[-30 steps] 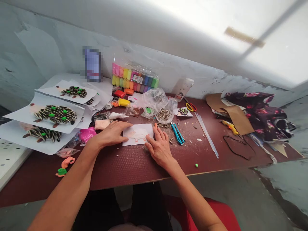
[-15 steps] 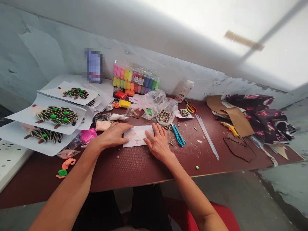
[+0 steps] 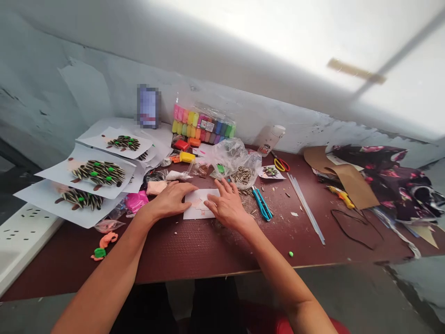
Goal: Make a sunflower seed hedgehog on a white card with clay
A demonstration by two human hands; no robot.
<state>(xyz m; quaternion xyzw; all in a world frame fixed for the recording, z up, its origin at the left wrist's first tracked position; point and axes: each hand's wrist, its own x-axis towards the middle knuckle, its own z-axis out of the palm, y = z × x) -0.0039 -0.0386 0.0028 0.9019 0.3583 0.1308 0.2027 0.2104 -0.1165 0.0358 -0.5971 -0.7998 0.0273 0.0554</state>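
Note:
A small white card (image 3: 194,213) with a faint pinkish-orange outline drawing lies flat on the dark red table. My left hand (image 3: 171,202) rests at its left edge, fingers stretched and thumb apart, with the fingertips touching the paper. Over the card's right part lies my right hand (image 3: 227,204), fingers spread, hiding that side of the drawing. Just behind my right hand are sunflower seeds (image 3: 242,175) in a clear plastic bag (image 3: 231,152), with more seeds loose beside it. A blue utility knife (image 3: 262,203) lies to the right.
Sheets with seed-covered hedgehogs (image 3: 99,172) are stacked at left, near pink clay (image 3: 136,202). Coloured clay packs (image 3: 203,124) stand against the wall. Scissors (image 3: 281,164), a bottle (image 3: 271,140), clear sticks (image 3: 306,208) and a yellow glue gun (image 3: 342,197) lie rightward.
The whole scene has shifted slightly right and down in view. My right hand has slid a little left over the card; my left hand stays at the card's left edge.

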